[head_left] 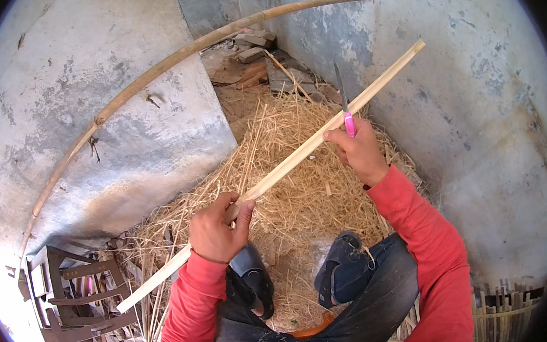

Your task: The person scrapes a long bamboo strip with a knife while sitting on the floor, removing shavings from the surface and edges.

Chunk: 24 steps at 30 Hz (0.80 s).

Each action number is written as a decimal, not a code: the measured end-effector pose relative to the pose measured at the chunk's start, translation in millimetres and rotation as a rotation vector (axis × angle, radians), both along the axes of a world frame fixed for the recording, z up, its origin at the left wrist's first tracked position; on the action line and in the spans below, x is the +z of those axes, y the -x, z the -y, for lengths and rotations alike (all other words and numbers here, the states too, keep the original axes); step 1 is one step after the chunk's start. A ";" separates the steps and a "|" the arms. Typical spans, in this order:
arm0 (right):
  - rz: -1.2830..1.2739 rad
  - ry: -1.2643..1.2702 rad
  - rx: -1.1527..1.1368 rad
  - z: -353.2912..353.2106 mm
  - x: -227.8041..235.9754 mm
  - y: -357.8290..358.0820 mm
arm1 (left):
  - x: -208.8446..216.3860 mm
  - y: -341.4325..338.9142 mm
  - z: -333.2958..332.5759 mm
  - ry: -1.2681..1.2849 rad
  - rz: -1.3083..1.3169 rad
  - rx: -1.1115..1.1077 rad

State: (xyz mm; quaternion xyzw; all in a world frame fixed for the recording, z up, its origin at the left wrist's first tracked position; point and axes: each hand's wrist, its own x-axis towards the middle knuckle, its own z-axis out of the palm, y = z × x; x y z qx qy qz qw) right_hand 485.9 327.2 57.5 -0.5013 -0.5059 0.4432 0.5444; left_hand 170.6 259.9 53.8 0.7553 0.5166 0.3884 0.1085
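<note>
A long, pale split bamboo strip [286, 165] slants across the view, its near end low at the left and its far end up at the right. My left hand [217, 230] is closed round its lower part, thumb on top. Further up, my right hand [359, 151] grips a knife [349, 124] by its pink handle. The narrow dark blade points away from me and crosses the strip. My right thumb and forefinger also touch the strip; the other fingers are partly hidden behind the hand.
Bamboo shavings [307, 194] heap before my feet. A bent bamboo pole [162, 65] arches in front of the left wall. An old dark wooden chair [91, 298] lies at the lower left. Brick rubble [253, 41] fills the far corner. A slatted basket-like thing [503, 310] stands lower right.
</note>
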 end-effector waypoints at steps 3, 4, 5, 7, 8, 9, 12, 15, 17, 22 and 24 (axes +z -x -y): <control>-0.094 0.059 -0.006 3.0 4.8 3.4 | 0.7 1.3 0.1 0.051 -0.002 0.002; -0.103 0.061 0.002 3.3 5.3 3.8 | 0.9 1.9 0.1 0.057 0.003 0.001; -0.112 0.064 0.009 3.7 5.7 4.2 | 1.1 2.5 0.0 0.063 0.009 0.000; -0.156 0.086 0.009 4.2 6.7 3.0 | 1.8 3.0 -0.3 0.070 0.014 -0.007; -0.192 0.106 0.004 4.0 7.4 1.4 | 3.0 3.7 0.0 0.071 0.012 -0.012; -0.228 0.124 0.001 3.4 8.3 -0.1 | 4.0 4.8 0.4 0.070 0.009 -0.015; -0.178 0.086 -0.107 -2.1 9.8 -8.5 | -3.1 14.2 -2.1 0.110 0.087 -0.029; -0.299 0.088 -0.171 -5.6 8.6 -27.2 | 5.6 28.3 -2.6 0.088 0.035 -0.002; -0.322 0.076 -0.193 -5.4 9.8 -33.5 | 9.5 40.1 -3.3 0.100 0.009 -0.002; -0.447 0.037 -0.219 -6.1 7.5 -52.2 | 10.4 68.3 -7.5 0.235 -0.081 -0.016; -0.503 0.008 -0.229 -4.7 10.9 -55.5 | 9.0 77.8 -7.0 0.261 -0.105 0.005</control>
